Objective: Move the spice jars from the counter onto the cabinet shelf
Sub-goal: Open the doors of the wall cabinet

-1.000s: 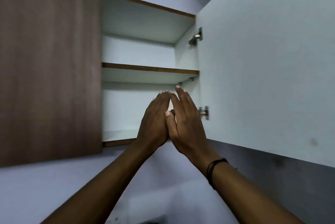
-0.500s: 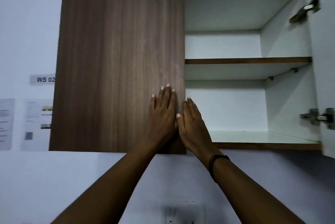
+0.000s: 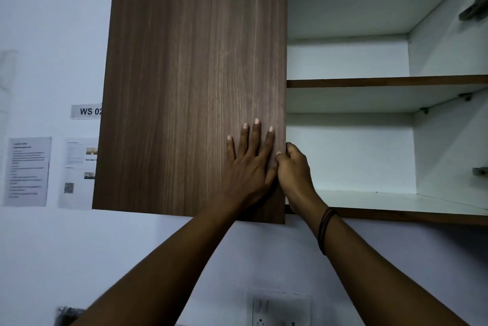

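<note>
Pressing flat on the brown cabinet door (image 3: 190, 88), the left hand (image 3: 248, 167) spreads its fingers — the right hand (image 3: 295, 172) curls round the door's edge; the white cabinet shelf (image 3: 383, 201) is bare, spice jars out of view.

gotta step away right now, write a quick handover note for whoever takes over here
Left hand: flat, fingers straight, pressing on the front of the closed wooden door.
Right hand: fingers curled round that door's right edge.
Cabinet: right half open; both the middle shelf and the bottom shelf hold nothing visible.
Spice jars and counter: not in view.
Done: the right side stands open; no jars on a shelf.
Left: likely swing the left door open if needed, then fetch the jars and set them on a shelf.
</note>
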`<control>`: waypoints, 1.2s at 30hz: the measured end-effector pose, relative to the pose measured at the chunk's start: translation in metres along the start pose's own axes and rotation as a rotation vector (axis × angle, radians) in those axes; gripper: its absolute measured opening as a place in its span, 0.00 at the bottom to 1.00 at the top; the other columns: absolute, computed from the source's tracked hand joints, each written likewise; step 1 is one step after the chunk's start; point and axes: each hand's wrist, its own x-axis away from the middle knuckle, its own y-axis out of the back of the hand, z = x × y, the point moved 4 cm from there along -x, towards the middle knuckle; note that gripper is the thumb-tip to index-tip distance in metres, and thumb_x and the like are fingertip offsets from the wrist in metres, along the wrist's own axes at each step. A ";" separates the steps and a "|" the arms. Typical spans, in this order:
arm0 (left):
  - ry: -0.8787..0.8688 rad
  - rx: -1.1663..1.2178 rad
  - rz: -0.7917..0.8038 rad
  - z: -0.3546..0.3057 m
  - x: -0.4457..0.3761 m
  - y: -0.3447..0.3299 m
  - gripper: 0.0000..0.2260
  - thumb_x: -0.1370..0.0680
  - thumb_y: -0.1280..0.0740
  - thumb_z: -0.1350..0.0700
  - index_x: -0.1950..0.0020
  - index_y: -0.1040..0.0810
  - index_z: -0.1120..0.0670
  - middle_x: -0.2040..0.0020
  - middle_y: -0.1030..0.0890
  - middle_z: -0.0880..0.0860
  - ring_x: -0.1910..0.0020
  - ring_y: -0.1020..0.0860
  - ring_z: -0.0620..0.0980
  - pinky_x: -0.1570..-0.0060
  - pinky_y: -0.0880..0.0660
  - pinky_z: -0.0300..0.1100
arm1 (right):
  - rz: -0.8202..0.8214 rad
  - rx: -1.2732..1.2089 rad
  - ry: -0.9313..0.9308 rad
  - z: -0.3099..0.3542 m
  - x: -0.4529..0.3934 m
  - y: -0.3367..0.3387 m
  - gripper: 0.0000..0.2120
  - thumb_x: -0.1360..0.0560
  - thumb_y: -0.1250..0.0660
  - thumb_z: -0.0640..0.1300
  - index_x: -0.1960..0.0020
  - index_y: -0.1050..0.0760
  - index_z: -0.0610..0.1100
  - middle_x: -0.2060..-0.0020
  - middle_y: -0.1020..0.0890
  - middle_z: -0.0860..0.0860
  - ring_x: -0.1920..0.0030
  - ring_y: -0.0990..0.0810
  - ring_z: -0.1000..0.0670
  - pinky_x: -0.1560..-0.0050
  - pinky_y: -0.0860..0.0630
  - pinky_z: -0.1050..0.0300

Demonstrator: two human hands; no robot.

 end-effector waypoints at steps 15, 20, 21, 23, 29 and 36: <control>-0.099 0.338 -0.270 0.005 0.052 0.129 0.31 0.18 0.51 0.41 0.19 0.55 0.50 0.17 0.57 0.53 0.19 0.60 0.52 0.25 0.59 0.67 | -0.077 -0.043 0.332 0.098 0.129 0.006 0.16 0.18 0.44 0.46 0.32 0.27 0.48 0.44 0.21 0.56 0.46 0.23 0.58 0.48 0.29 0.70; -0.070 0.630 -0.387 0.033 0.086 0.197 0.30 0.18 0.48 0.45 0.19 0.49 0.57 0.18 0.48 0.55 0.19 0.49 0.51 0.24 0.47 0.66 | -0.040 -0.171 0.507 0.142 0.181 -0.020 0.22 0.21 0.47 0.51 0.32 0.27 0.45 0.46 0.22 0.56 0.49 0.25 0.69 0.53 0.31 0.80; -0.036 0.716 -0.406 0.039 0.091 0.210 0.29 0.18 0.47 0.48 0.20 0.47 0.58 0.18 0.46 0.54 0.19 0.46 0.50 0.24 0.45 0.63 | -0.034 -0.196 0.550 0.150 0.189 -0.025 0.21 0.21 0.46 0.50 0.33 0.26 0.45 0.47 0.22 0.55 0.49 0.25 0.68 0.52 0.30 0.78; 0.006 0.813 -0.428 0.052 0.101 0.236 0.28 0.19 0.47 0.49 0.20 0.45 0.56 0.19 0.41 0.50 0.20 0.42 0.48 0.23 0.41 0.53 | -0.021 -0.243 0.642 0.168 0.206 -0.039 0.19 0.20 0.45 0.46 0.35 0.24 0.43 0.48 0.21 0.53 0.48 0.23 0.63 0.52 0.27 0.73; 0.235 0.946 -0.463 0.107 0.143 0.320 0.26 0.19 0.44 0.46 0.26 0.32 0.60 0.35 0.21 0.59 0.39 0.23 0.64 0.38 0.26 0.58 | 0.115 -0.336 0.801 0.216 0.244 -0.105 0.17 0.21 0.43 0.40 0.35 0.24 0.40 0.48 0.22 0.50 0.49 0.21 0.56 0.51 0.22 0.61; 0.373 0.860 -0.389 0.176 0.183 0.397 0.15 0.15 0.46 0.52 0.40 0.21 0.54 0.46 0.16 0.53 0.48 0.17 0.51 0.51 0.21 0.40 | 0.360 -0.201 0.940 0.257 0.279 -0.194 0.22 0.21 0.43 0.44 0.28 0.30 0.43 0.37 0.28 0.49 0.38 0.26 0.49 0.43 0.24 0.57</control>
